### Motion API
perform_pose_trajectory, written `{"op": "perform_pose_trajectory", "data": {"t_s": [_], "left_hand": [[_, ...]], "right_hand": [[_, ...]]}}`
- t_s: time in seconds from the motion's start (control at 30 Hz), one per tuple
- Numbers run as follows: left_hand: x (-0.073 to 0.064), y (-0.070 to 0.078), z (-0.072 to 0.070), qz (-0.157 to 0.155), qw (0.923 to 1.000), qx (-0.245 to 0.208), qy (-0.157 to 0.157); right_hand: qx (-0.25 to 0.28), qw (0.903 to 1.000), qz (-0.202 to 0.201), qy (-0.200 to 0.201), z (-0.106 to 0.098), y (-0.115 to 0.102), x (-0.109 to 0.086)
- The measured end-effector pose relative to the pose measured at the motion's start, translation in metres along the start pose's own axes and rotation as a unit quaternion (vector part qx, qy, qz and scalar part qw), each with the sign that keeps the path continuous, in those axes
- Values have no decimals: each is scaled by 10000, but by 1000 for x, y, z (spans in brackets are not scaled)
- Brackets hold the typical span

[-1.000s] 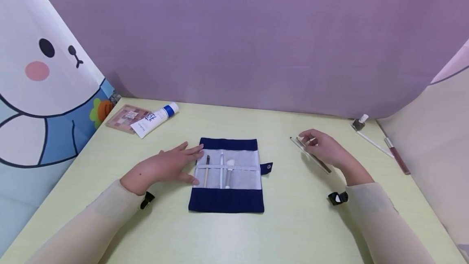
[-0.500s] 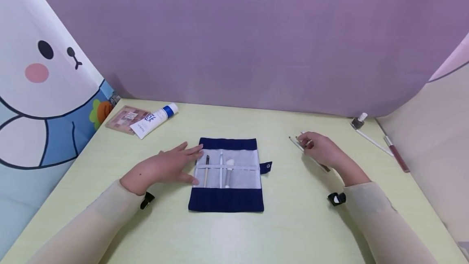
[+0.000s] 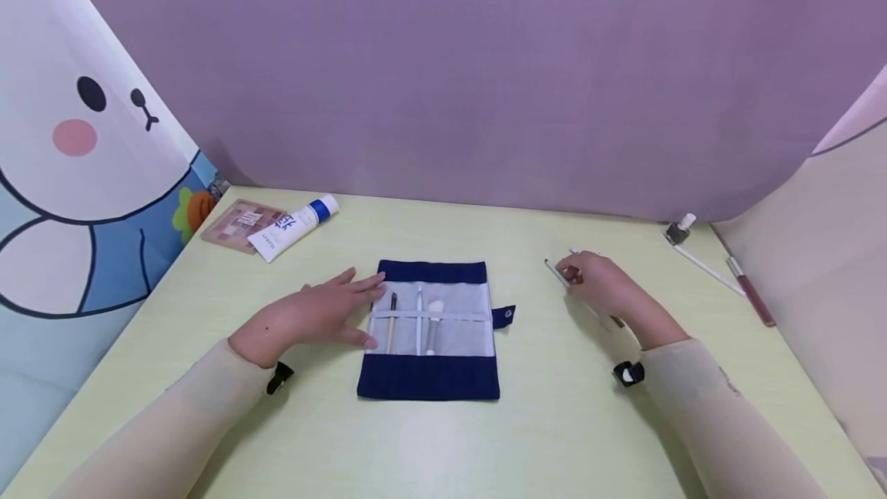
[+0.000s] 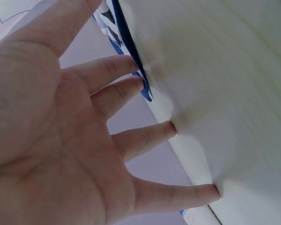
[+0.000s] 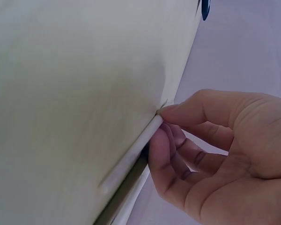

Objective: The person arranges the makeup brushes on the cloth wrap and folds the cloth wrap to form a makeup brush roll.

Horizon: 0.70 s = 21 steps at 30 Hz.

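Pinching a white stick (image 5: 131, 155) at frame right, the right hand (image 3: 601, 283) has edged inward; I judge that stick secured. The left hand (image 3: 326, 314) lies spread against the pouch (image 3: 428, 380).

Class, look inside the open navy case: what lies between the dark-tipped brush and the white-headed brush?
One slim white stick lies between the dark-tipped brush and the white-headed brush in the navy case, as the head view shows.

Brush (image 3: 433, 333) in pouch (image 3: 428, 378), palette (image 3: 232, 228) left, bottle (image 3: 677, 233) right
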<state>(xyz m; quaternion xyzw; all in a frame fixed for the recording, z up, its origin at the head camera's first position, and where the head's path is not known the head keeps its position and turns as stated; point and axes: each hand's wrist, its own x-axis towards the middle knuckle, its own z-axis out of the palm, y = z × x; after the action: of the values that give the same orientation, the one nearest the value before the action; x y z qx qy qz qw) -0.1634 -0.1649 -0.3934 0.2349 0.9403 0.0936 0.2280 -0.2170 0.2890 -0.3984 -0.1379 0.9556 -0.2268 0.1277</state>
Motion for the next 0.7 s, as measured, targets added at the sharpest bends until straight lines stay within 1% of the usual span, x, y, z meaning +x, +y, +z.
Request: {"op": "perform_pose_trajectory", "data": {"t_s": [0.43,0.57,0.7], "left_hand": [[-1,2,-3,-25,10000,-6,-14],[-1,1,-2,-6,10000,-24,-14],[0,1,-1,-15,10000,-45,-21]], "right_hand": [[5,9999,50,-93,-1,-1,3],[219,9997,-35,-34,-3,-7,3],[516,9984,-209,104,-7,-20,5]]}}
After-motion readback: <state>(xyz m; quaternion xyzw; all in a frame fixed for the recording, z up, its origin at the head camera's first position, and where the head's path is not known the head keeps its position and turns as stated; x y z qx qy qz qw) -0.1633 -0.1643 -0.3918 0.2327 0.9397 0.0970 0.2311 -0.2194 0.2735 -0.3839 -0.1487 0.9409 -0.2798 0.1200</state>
